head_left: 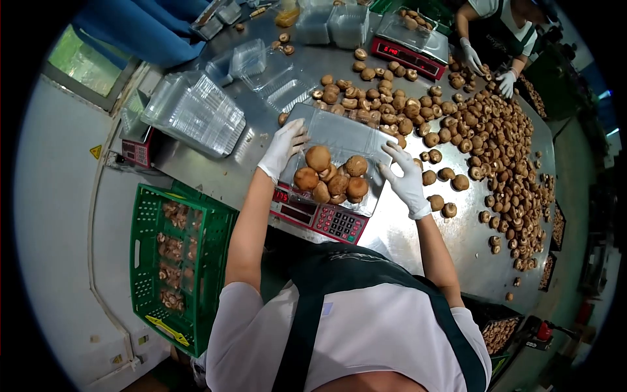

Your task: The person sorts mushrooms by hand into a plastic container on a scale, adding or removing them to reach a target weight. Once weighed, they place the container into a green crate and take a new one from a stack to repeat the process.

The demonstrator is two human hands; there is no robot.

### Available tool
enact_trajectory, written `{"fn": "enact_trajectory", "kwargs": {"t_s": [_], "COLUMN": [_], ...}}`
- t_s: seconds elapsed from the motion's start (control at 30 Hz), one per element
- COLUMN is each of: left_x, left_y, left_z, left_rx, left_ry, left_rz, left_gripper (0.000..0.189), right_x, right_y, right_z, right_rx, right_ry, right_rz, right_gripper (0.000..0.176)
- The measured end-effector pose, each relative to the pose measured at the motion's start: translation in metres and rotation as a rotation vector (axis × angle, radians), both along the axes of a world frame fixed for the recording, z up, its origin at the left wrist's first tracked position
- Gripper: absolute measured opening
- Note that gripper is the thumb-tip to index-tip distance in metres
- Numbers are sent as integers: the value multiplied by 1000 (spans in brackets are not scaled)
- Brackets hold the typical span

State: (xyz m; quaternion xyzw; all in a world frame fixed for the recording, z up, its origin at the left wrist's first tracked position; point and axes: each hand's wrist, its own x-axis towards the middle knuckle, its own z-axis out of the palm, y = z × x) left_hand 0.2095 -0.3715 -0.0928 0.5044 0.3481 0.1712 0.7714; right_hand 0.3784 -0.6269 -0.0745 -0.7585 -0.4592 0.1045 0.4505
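Observation:
A clear plastic clamshell box (339,127) lies with its lid folded back, and brown mushrooms (318,158) fill its tray. It rests on a red digital scale (320,221) with a keypad and a lit red display. My left hand (285,149), in a white glove, has its fingers bent over the lid's left edge. At the right side of the box is my right hand (407,183), also gloved. Its thumb and fingers are spread, with the fingertips close to the lid's corner; whether they touch it is hard to tell.
Loose mushrooms (499,140) cover the right of the metal table (418,245). Stacked plastic boxes (196,112) stand left. A green crate (212,261) holds packed mushrooms. Another scale (408,60) sits at the back, near a co-worker's gloved hands (507,83).

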Motion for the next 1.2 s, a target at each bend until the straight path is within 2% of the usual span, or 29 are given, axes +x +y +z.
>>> {"fn": "enact_trajectory", "kwargs": {"t_s": [0.03, 0.07, 0.13, 0.17, 0.2, 0.23, 0.27, 0.3, 0.33, 0.4, 0.47, 0.5, 0.53, 0.6, 0.77, 0.93, 1.07, 1.13, 1.2], "left_x": [6, 7, 4, 1, -7, -19, -31, -46, -58, -80, -102, -106, -106, -107, -110, -117, -122, -126, -129], "left_y": [6, 7, 6, 4, 4, 4, -1, -19, -28, -39, -46, -50, -60, -71, -88, -105, -116, -120, -124], "left_z": [-10, -5, 7, 12, 13, 14, 17, 42, 39, 28, 4, -9, 2, 3, 7, 8, -8, -14, -14], "left_rx": [-54, -52, -117, -132, -135, 177, 489, 465, 466, 812, 750, 686, 326, 218, 37, 31, 75, 224, 246], "left_ry": [-79, -87, -344, -448, -447, -342, -229, -93, -87, -45, 285, 307, 220, 181, 100, 83, -16, -1, 10], "left_rz": [-33, -39, 6, 41, 37, -18, -71, -111, -105, -132, -206, -193, -149, -127, -146, -151, -28, 0, 21], "left_gripper": [65, 65, 69, 68, 68, 63, 58, 45, 45, 45, 47, 44, 34, 24, 20, 21, 17, 17, 17], "right_x": [7, 10, 11, 9, 6, 1, -5, -11, -17, -30, -49, -57, -62, -62, -52, -54, -60, -65, -64], "right_y": [-6, -11, -20, -24, -30, -34, -38, -41, -43, -48, -44, -41, -39, -38, -35, -36, -34, -36, -37], "right_z": [-8, -11, -15, -13, -9, -2, 1, 4, 5, 3, 5, -4, -13, -27, -23, -25, -29, -30, -34], "right_rx": [24, 9, 21, 21, 26, 31, 29, 10, -10, -135, -250, -256, -221, -140, -105, -84, -21, 6, 12], "right_ry": [33, 88, 333, 331, 440, 551, 553, 653, 755, 784, 788, 852, 840, 1027, 1036, 944, 841, 624, 655], "right_rz": [-35, -96, -143, -149, -125, -99, -99, -83, -62, 27, 72, 61, 40, 28, 38, 62, 111, 130, 138], "right_gripper": [39, 38, 35, 35, 36, 37, 37, 39, 41, 40, 39, 38, 32, 26, 12, 11, 12, 14, 16]}}
